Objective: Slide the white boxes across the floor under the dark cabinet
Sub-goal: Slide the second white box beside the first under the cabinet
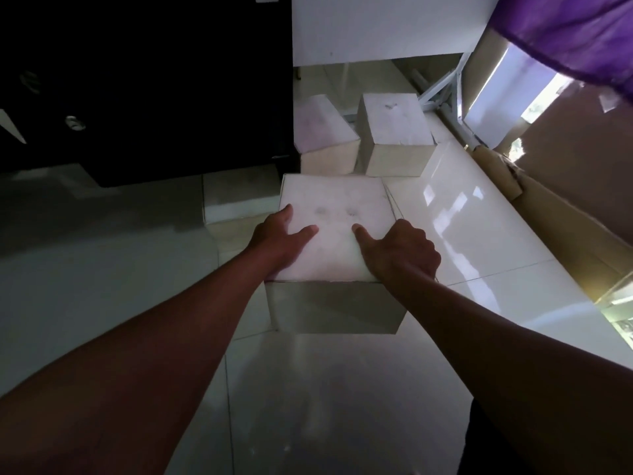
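Both hands are on the nearest white box (337,231), a closed carton standing on the glossy tiled floor (342,389); what it holds cannot be seen. The left hand (279,240) lies at the box's left edge, thumb stretched across the top and fingers reaching along the left side, so it grips that edge. The right hand (399,252) grips the right near corner, thumb pointing inward over the top and knuckles bent down over the right side. The two hands are apart, thumbs aimed toward each other with a bare stretch of lid between them. Both forearms run in straight from the near corners of the view, bare to the elbow. Beyond the hands stand two more closed white boxes: one upright box (394,132) straight ahead of the right hand, and a tilted-looking box (323,125) just to its left, touching or nearly touching it. Ahead of the left hand and further left looms the dark cabinet (144,84), its lower edge close to the floor. A low pale box (239,200) lies just beyond the left hand, beside the held box and in front of the cabinet. To the right of the right hand a brown cardboard carton (575,173) leans, with purple cloth (579,32) hanging above it.
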`<control>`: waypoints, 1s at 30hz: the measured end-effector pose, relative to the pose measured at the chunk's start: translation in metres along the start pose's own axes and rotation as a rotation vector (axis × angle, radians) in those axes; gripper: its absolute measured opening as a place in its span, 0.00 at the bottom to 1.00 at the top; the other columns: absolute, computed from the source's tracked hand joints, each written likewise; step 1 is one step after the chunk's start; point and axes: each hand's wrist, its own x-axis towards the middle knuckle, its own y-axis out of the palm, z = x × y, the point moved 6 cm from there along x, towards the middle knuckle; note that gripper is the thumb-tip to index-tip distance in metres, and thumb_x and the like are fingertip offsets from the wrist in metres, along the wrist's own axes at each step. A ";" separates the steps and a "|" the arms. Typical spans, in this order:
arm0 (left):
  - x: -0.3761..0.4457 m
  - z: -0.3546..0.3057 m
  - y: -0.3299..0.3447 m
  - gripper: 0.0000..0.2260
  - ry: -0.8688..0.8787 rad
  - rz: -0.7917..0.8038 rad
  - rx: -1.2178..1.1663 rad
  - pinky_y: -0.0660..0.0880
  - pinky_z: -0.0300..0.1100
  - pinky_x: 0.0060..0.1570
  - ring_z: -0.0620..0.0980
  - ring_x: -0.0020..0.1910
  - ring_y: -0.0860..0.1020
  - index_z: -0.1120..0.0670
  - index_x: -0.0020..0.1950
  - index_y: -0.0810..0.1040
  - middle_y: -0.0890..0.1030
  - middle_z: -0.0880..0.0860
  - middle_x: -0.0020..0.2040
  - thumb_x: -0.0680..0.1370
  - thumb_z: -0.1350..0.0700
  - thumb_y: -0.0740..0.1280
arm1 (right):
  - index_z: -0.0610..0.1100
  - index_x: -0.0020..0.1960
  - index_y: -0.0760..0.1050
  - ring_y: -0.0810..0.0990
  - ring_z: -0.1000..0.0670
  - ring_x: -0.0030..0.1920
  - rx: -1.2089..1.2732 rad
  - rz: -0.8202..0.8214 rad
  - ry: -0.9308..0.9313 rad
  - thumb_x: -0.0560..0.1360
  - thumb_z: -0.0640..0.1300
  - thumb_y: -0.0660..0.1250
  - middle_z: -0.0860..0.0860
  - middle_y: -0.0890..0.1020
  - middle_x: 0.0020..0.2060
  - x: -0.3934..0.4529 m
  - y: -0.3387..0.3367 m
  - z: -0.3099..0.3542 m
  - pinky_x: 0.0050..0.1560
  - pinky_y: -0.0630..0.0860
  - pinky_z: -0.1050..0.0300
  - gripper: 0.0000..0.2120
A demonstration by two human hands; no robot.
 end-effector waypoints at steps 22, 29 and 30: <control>-0.075 0.214 -0.182 0.38 -0.070 -0.180 -0.001 0.62 0.39 0.66 0.50 0.73 0.66 0.44 0.78 0.58 0.65 0.47 0.76 0.72 0.34 0.66 | 0.45 0.55 0.74 0.74 0.48 0.36 0.090 0.056 -0.155 0.72 0.73 0.59 0.52 0.75 0.37 -0.188 0.077 0.184 0.40 0.68 0.55 0.32; -0.079 0.277 -0.213 0.38 -0.091 -0.250 0.052 0.61 0.39 0.61 0.52 0.73 0.66 0.45 0.78 0.58 0.65 0.49 0.76 0.72 0.32 0.64 | 0.46 0.58 0.72 0.73 0.49 0.36 0.091 0.087 -0.174 0.72 0.74 0.56 0.52 0.75 0.38 -0.226 0.127 0.224 0.41 0.67 0.55 0.34; -0.079 0.282 -0.213 0.38 -0.090 -0.258 0.047 0.60 0.38 0.60 0.52 0.73 0.66 0.45 0.78 0.58 0.65 0.49 0.76 0.72 0.33 0.64 | 0.46 0.59 0.72 0.73 0.49 0.37 0.100 0.091 -0.178 0.72 0.74 0.55 0.52 0.75 0.38 -0.227 0.134 0.225 0.41 0.67 0.55 0.34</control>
